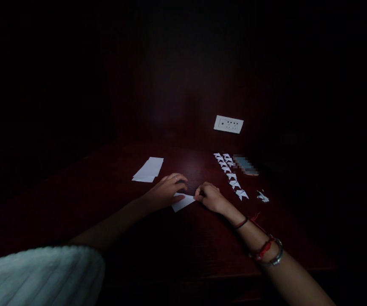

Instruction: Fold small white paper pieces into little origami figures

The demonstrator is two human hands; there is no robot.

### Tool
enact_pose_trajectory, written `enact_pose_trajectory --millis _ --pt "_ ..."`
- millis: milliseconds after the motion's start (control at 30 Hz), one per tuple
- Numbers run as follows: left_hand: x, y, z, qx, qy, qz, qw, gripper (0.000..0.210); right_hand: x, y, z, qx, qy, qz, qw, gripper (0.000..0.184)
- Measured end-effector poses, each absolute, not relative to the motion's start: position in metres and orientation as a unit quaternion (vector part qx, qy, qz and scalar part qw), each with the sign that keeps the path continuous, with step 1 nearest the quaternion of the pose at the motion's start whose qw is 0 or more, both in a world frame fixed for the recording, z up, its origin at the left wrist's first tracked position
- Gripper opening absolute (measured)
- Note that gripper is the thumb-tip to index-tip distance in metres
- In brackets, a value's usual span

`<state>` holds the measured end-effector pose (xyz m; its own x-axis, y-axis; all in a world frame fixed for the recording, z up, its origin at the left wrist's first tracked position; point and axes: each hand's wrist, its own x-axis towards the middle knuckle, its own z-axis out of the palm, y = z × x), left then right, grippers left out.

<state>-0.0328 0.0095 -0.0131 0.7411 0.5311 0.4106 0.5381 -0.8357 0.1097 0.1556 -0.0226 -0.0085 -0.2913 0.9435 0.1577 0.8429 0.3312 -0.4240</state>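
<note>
A small piece of white paper (pixel 182 203) lies on the dark red table between my two hands. My left hand (pixel 167 191), with a ring on one finger, rests over its left side. Its fingers are apart, and the thumb touches the paper. At the paper's right corner, the thumb and fingertips of my right hand (pixel 210 196) are pinched together on it. To the right stand rows of several small folded paper pieces (pixel 229 170), each with pointed ends. Beyond my left hand lies a stack of white paper sheets (pixel 149 169).
A phone (pixel 245 165), blurred out, lies right of the folded pieces. Small white paper scraps (pixel 262 196) are heaped nearer me on the right. A white wall socket (pixel 228 124) is behind the table (pixel 107 182). The surroundings are very dark.
</note>
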Motion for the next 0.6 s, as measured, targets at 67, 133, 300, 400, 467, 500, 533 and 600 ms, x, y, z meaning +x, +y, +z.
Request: enact_pose_trajectory --millis 67,133,300,400,467,500,533,600 --pt "-0.032 0.01 -0.014 -0.931 -0.289 -0.221 -0.008 0.01 0.156 -0.025 -0.009 -0.552 -0.802 0.115 0.196 0.007" --pt "-0.031 0.009 -0.013 -0.927 -0.295 -0.233 -0.018 0.008 0.156 -0.027 -0.007 -0.531 -0.816 0.091 0.21 0.008" --pt "-0.028 0.006 -0.005 -0.907 -0.306 -0.289 -0.004 0.009 0.156 -0.031 0.0 -0.476 -0.84 0.005 0.26 0.009" --pt "-0.027 0.001 0.002 -0.9 -0.296 -0.318 0.021 0.008 0.156 -0.033 0.005 -0.462 -0.837 -0.009 0.294 0.009" --pt "-0.027 -0.004 0.009 -0.898 -0.285 -0.333 0.041 0.008 0.154 -0.035 0.009 -0.45 -0.835 -0.005 0.316 0.011" --pt "-0.026 -0.007 0.012 -0.897 -0.28 -0.338 0.051 0.008 0.154 -0.037 0.011 -0.441 -0.837 -0.003 0.324 0.012" --pt "-0.026 -0.009 0.015 -0.897 -0.274 -0.34 0.061 0.008 0.152 -0.038 0.012 -0.432 -0.839 -0.002 0.33 0.013" --pt "-0.025 -0.014 0.021 -0.898 -0.264 -0.343 0.081 0.008 0.15 -0.041 0.016 -0.419 -0.842 -0.003 0.341 0.013"
